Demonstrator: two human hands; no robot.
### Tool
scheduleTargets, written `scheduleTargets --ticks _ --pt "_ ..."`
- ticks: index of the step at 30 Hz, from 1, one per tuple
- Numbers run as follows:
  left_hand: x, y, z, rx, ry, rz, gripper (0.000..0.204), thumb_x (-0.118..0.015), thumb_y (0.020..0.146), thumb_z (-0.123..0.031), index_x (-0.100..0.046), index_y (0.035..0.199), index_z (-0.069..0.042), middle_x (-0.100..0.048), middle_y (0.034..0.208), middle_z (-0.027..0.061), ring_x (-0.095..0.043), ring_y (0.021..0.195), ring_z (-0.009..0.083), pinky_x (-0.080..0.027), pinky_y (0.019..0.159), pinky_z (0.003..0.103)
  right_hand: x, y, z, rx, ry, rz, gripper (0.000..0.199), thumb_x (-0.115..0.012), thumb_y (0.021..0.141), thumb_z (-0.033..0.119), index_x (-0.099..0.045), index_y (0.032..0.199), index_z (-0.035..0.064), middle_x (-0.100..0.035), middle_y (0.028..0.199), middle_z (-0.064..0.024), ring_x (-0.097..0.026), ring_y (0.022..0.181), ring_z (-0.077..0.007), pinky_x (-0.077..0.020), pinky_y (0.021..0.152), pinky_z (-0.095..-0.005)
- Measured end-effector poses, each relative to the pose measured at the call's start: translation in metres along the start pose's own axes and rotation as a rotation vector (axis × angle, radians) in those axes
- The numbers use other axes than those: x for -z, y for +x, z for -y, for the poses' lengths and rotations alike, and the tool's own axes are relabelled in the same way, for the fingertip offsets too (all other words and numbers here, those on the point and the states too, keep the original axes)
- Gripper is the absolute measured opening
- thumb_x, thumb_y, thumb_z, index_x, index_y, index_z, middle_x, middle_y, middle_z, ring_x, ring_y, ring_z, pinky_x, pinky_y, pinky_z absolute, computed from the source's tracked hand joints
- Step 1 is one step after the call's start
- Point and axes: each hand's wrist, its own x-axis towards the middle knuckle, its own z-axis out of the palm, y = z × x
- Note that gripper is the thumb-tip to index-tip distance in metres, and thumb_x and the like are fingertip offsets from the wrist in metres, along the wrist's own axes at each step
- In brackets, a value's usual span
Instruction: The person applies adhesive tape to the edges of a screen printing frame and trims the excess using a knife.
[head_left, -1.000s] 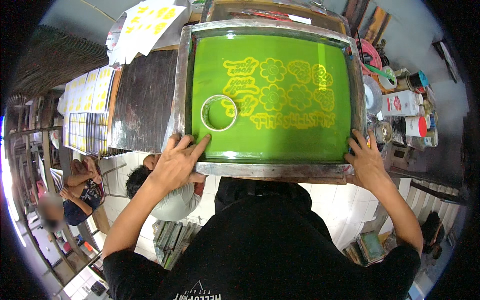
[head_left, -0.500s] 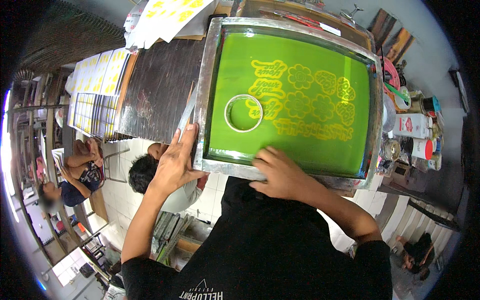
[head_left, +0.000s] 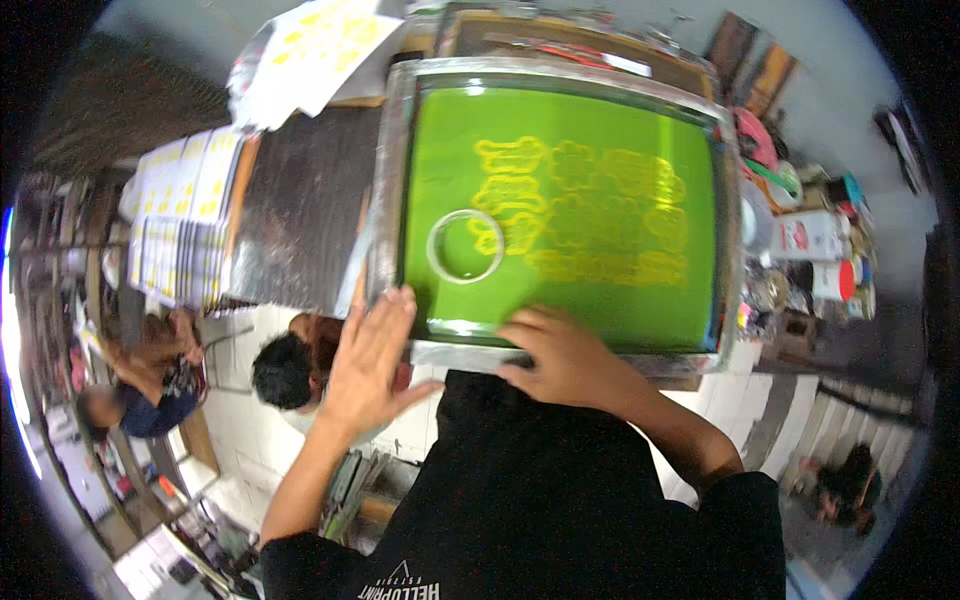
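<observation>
Dark tabletop (head_left: 300,205) flanked the screen-printing frame (head_left: 620,315) at nine o'clock; left hand (head_left: 368,362) spread open at seven, right hand (head_left: 562,358) gripped it at six.

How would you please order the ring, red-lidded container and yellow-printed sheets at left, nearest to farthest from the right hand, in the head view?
1. Ring, left, on green screen
2. Red-lidded container, right
3. Yellow-printed sheets, far left

Green screen (head_left: 590,310) patterned with yellow outlines (head_left: 575,165); off-white ring (head_left: 465,280); black shirt (head_left: 560,490).
</observation>
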Motion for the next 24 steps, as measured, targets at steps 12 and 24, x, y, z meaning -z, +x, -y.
scheduleTargets --ticks 12,24 --pt "-0.068 0.138 -0.169 -0.099 -0.579 0.524 0.104 -0.079 0.087 -0.040 -0.019 0.158 0.007 -0.057 0.132 0.0398 -0.055 0.128 0.0530 -0.046 0.108 0.051 0.036 -0.211 -0.091 -0.699 0.291 -0.877 0.063 -0.036 0.113 0.037 -0.034 0.153 -0.0119 -0.043 0.156 -0.0288 -0.038 0.150 -0.0347 -0.0274 0.122 -0.0379" --pt "-0.144 0.195 -0.256 -0.339 -0.692 0.400 0.094 -0.071 0.088 -0.013 -0.014 0.163 -0.006 -0.058 0.129 0.0354 -0.059 0.120 0.0492 -0.048 0.104 0.051 0.033 -0.207 -0.101 -0.649 0.248 -0.917 0.059 -0.041 0.111 0.033 -0.039 0.151 -0.0103 -0.048 0.153 -0.0284 -0.045 0.145 -0.0359 -0.0338 0.119 -0.0387"
